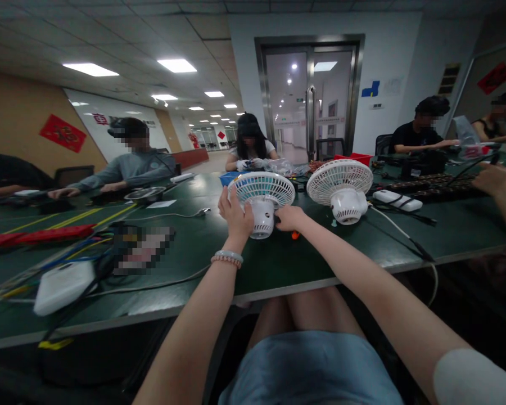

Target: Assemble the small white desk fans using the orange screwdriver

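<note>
A white fan head [262, 216] rests on the green table in front of me, its round grille facing away and its motor housing toward me. My left hand [237, 216] is wrapped around the left side of it, fingers on the grille edge and thumb by the housing. My right hand [289, 217] is closed at the housing's right side; whatever its fingers hold is hidden. Just below that hand lies a small orange piece [295, 235], its kind unclear. A second white fan head [346, 205] stands to the right, with a small pale green piece [334, 223] beside it.
A blue bin [226, 179] and a red bin [358, 159] stand behind the fans. White power strips [398, 200] and cables lie to the right. On the left are a white box [63, 286], wires and a red strip [37, 235]. Several people work around the table.
</note>
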Available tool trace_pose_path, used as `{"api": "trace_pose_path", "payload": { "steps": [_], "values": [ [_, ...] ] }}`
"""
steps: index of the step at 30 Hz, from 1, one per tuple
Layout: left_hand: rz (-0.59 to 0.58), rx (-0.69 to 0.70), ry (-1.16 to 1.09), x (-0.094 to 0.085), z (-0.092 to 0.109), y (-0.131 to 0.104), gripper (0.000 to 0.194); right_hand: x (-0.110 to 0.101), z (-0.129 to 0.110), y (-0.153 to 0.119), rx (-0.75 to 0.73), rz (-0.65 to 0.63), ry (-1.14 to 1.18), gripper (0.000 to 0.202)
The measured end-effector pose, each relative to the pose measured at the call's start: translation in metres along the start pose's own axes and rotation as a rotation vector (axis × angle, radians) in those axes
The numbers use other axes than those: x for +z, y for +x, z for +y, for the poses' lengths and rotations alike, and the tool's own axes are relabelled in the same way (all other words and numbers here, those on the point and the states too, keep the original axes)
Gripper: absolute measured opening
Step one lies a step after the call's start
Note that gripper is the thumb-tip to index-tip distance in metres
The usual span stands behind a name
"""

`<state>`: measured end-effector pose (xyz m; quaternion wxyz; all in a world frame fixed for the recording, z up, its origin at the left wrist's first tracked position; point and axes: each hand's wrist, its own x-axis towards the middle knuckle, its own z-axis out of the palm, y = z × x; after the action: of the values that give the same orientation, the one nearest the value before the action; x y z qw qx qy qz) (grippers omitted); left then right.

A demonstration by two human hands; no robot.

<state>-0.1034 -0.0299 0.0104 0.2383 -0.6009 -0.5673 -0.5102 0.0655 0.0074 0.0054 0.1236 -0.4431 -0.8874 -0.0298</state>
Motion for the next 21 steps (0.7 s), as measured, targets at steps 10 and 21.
{"api": "trace_pose_path", "payload": {
  "steps": [10,21],
  "values": [
    [-0.031,-0.04,-0.078,0.002,-0.001,-0.005,0.053,0.031,0.028,-0.007,-0.052,0.032,0.389,0.028],
    [-0.049,-0.043,-0.075,0.005,0.003,-0.01,0.055,0.036,0.028,-0.004,0.053,0.112,0.459,0.017]
  ]
}}
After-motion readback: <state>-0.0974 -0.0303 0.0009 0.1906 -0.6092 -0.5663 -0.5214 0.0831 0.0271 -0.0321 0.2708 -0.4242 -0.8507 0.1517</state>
